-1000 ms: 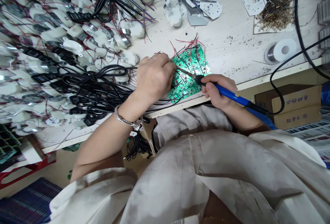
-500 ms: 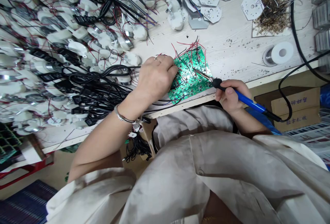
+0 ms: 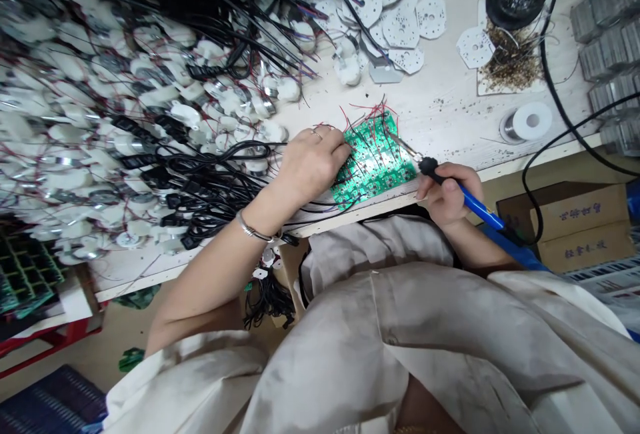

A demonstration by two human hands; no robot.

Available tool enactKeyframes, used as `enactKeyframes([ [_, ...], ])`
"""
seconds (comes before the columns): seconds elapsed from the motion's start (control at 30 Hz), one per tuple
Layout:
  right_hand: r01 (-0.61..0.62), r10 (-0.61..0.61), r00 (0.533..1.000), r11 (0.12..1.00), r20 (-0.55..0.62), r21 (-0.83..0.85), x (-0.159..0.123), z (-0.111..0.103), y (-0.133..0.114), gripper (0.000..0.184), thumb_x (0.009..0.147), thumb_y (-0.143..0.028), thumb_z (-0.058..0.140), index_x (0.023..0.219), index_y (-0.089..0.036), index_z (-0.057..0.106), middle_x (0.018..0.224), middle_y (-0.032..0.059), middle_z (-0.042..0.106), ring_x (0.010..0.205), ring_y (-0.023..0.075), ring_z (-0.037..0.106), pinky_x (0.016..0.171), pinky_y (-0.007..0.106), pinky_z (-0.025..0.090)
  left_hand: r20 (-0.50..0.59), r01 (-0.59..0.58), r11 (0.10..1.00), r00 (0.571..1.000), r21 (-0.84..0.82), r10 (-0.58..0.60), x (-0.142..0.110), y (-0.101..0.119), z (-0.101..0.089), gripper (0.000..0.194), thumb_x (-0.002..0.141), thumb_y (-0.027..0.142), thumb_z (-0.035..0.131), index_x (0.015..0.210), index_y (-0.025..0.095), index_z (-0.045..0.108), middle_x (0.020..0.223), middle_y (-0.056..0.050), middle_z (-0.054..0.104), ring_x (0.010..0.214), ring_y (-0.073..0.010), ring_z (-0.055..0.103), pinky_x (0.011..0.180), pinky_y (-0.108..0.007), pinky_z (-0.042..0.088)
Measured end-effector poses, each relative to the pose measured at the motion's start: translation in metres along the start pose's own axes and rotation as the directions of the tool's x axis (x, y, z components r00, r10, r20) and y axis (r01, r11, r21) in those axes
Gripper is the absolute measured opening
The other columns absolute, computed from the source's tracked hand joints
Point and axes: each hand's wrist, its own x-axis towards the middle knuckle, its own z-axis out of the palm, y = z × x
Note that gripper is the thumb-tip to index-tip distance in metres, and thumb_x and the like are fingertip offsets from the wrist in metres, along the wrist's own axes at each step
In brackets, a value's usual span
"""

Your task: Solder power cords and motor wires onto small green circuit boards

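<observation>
The green circuit board (image 3: 375, 161) is steadied by the left hand (image 3: 313, 164), its fingers pressed open against the board's edge — so that it cannot shift — while a soldering iron (image 3: 477, 207) is grasped pen-fashion by the right hand (image 3: 447, 194), just beside the board.

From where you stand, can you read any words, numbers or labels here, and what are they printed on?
Nothing can be quoted.
Cardboard box: printed characters, too blurred to read.
Green circuit board: markings too small to read.
</observation>
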Motion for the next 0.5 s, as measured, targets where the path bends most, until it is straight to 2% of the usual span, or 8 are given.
enactKeyframes([
  [0.07, 0.013, -0.014, 0.998, 1.000, -0.055, -0.013, 0.003, 0.002, -0.002, 0.021, 0.097, -0.043, 0.056, 0.111, -0.029, 0.063, 0.073, -0.0060, 0.064, 0.049, 0.0095, 0.062, 0.048, 0.025, 0.051, -0.020, -0.073, 0.994, 0.997, 0.078, 0.075, 0.000, -0.001, -0.001, 0.039, 0.104, 0.019, 0.035, 0.092, 0.016, 0.072, 0.092, -0.011, 0.067, 0.084, -0.0238, 0.058, 0.071, -0.036, 0.041],
  [0.17, 0.030, -0.037, 0.998, 0.993, -0.057, -0.113, 0.008, 0.005, -0.001, 0.028, 0.096, -0.040, 0.060, 0.123, -0.031, 0.059, 0.092, -0.0026, 0.069, 0.057, 0.0095, 0.068, 0.059, 0.029, 0.059, -0.020, -0.126, 0.984, 0.991, 0.130, 0.130, -0.003, 0.001, -0.003, 0.035, 0.104, 0.016, 0.038, 0.092, 0.016, 0.071, 0.093, -0.010, 0.069, 0.084, -0.0230, 0.059, 0.071, -0.035, 0.042],
  [0.23, 0.058, -0.066, 0.997, 0.987, -0.050, -0.147, 0.011, 0.006, 0.001, 0.030, 0.097, -0.035, 0.058, 0.127, -0.031, 0.058, 0.100, -0.0012, 0.068, 0.059, 0.0087, 0.069, 0.063, 0.030, 0.060, -0.004, -0.122, 0.988, 0.992, 0.096, 0.123, -0.007, 0.003, -0.005, 0.031, 0.103, 0.018, 0.042, 0.094, 0.016, 0.072, 0.095, -0.010, 0.070, 0.087, -0.0235, 0.059, 0.074, -0.036, 0.044],
  [0.33, 0.109, -0.113, 0.994, 0.981, -0.013, -0.160, 0.011, 0.007, 0.007, 0.032, 0.098, -0.030, 0.056, 0.130, -0.032, 0.058, 0.100, -0.0014, 0.066, 0.059, 0.0080, 0.069, 0.064, 0.030, 0.060, 0.015, -0.093, 0.995, 0.996, -0.022, 0.093, -0.009, -0.001, -0.011, 0.028, 0.105, 0.028, 0.047, 0.104, 0.016, 0.072, 0.102, -0.011, 0.070, 0.093, -0.0241, 0.061, 0.079, -0.038, 0.047],
  [0.4, 0.136, -0.136, 0.991, 0.976, 0.014, -0.167, 0.009, 0.006, 0.009, 0.032, 0.098, -0.030, 0.057, 0.130, -0.032, 0.057, 0.100, -0.0016, 0.066, 0.058, 0.0077, 0.068, 0.062, 0.029, 0.059, 0.020, -0.036, 0.996, 0.999, -0.084, 0.037, -0.005, -0.016, -0.019, 0.034, 0.106, 0.035, 0.043, 0.112, 0.016, 0.071, 0.107, -0.012, 0.070, 0.095, -0.0239, 0.061, 0.080, -0.038, 0.049],
  [0.5, 0.144, -0.140, 0.990, 0.976, 0.035, -0.165, 0.007, 0.004, 0.011, 0.033, 0.098, -0.030, 0.056, 0.131, -0.032, 0.057, 0.100, -0.0013, 0.066, 0.057, 0.0072, 0.067, 0.057, 0.026, 0.057, 0.007, 0.164, 0.984, 0.986, -0.064, -0.164, 0.015, -0.063, -0.028, 0.044, 0.107, 0.041, 0.038, 0.117, 0.012, 0.069, 0.113, -0.014, 0.066, 0.100, -0.0241, 0.056, 0.086, -0.040, 0.049],
])
